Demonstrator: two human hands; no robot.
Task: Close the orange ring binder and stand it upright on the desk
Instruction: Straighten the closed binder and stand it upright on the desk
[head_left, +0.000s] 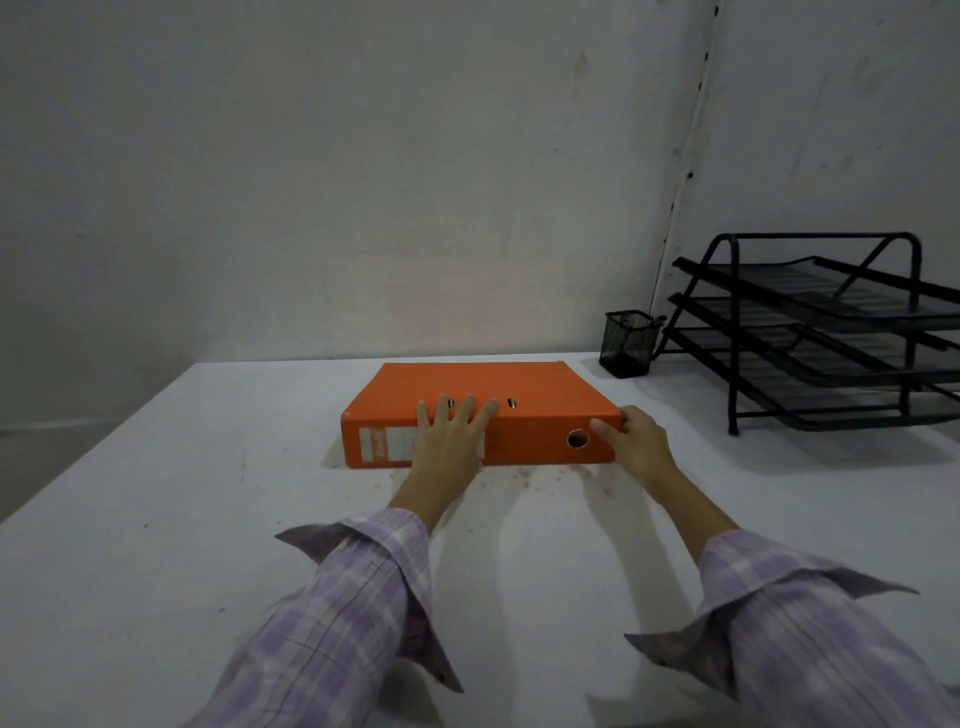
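The orange ring binder (483, 387) lies flat and closed on the white desk (182, 467), its spine with a white label and a round finger hole facing me. My left hand (451, 436) rests on the spine with fingers spread, the fingertips reaching over onto the top cover. My right hand (636, 439) grips the binder's near right corner, thumb on the spine beside the finger hole and fingers wrapped round the right end.
A black mesh pen cup (627, 343) stands behind the binder's right corner, by the wall. A black three-tier wire letter tray (826, 332) fills the desk's far right. The wall runs close behind the binder.
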